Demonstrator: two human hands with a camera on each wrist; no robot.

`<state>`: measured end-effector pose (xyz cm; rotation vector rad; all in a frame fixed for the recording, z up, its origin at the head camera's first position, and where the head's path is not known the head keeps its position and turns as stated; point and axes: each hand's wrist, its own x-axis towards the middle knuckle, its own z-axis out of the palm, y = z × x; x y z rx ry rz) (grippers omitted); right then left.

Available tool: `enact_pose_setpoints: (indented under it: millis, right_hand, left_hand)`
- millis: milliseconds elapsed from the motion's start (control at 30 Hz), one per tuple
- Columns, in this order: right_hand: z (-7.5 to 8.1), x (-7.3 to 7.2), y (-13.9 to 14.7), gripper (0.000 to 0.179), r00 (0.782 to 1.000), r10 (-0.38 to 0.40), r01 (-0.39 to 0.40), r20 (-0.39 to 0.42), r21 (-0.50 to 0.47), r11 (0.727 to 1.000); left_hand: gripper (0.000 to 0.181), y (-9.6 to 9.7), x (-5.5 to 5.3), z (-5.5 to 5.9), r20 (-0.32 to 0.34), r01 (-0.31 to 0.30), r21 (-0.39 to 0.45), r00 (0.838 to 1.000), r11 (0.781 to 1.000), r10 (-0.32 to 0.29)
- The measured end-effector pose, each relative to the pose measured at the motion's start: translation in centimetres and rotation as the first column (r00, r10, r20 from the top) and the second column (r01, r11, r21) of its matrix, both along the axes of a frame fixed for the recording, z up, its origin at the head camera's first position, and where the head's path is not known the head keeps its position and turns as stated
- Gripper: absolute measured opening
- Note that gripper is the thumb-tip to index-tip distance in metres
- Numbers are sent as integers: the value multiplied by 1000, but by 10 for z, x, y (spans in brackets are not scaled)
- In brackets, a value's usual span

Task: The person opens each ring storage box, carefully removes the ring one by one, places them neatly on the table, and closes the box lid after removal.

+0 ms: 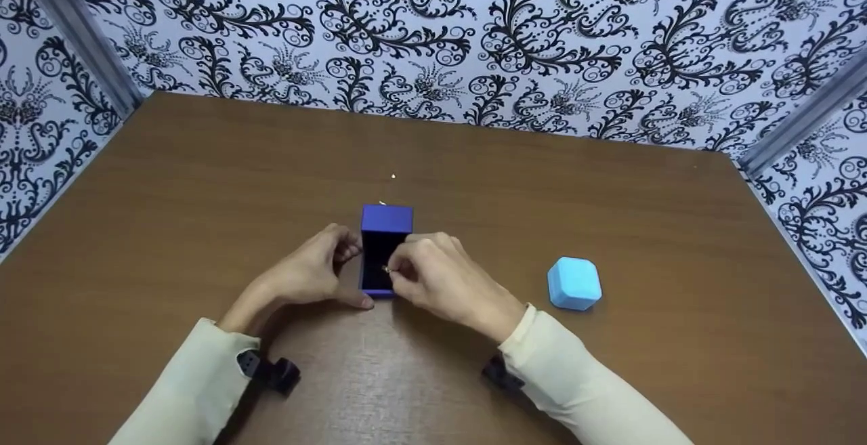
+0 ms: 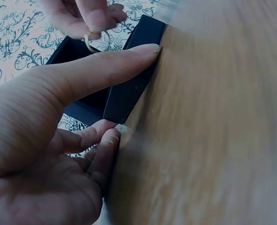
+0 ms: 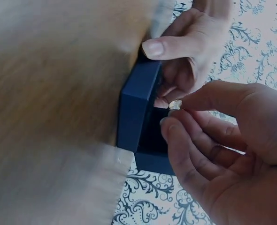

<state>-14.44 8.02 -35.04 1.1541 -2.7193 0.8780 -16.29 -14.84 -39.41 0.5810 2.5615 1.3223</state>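
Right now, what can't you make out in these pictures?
- Ring: in the head view, too small for detail and partly covered by the right hand's fingers.
- Inside of the dark blue box: in the left wrist view, shadowed and partly hidden by the left hand's thumb.
- Bright speck: head view, too small to identify.
- Light blue cube's underside: head view, hidden by its own body.

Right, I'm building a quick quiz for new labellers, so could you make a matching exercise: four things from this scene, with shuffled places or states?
1. Thin gold-coloured ring
2. Deep-blue, straight-edged box
3. Light-blue rounded cube
4. Bare left hand

A. On the brown wood-grain table, right of both hands
B. Pinched by the bare right hand
C. At the box's left side
D. Standing open between both hands

Pairs: 1-B, 2-D, 3-A, 4-C
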Motion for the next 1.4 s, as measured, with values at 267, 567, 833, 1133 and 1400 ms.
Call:
enact_pose_setpoints:
  millis: [267, 567, 833, 1133, 1400]
  right_hand:
    - [4, 5, 20, 2, 995, -6, 22, 98, -164, 986]
    - [3, 17, 36, 4, 983, 36, -4, 181, -176, 984]
    - [-6, 32, 37, 6, 989, 115, -119, 88, 34, 992]
    - [-13, 39, 29, 7, 976, 210, -217, 54, 232, 948]
    - [-17, 39, 22, 10, 967, 246, -254, 66, 224, 941]
  left_hand:
    - [73, 0, 1, 0, 25, -11, -13, 1000, 1000, 11]
    - [74, 1, 1, 1, 20, -15, -10, 1000, 1000, 15]
    - [74, 1, 1, 0, 35, -13, -7, 999, 1000, 14]
    - [73, 0, 1, -2, 28, 2, 12, 1000, 1000, -2]
    - [74, 1, 1, -1, 36, -11, 28, 999, 1000, 10]
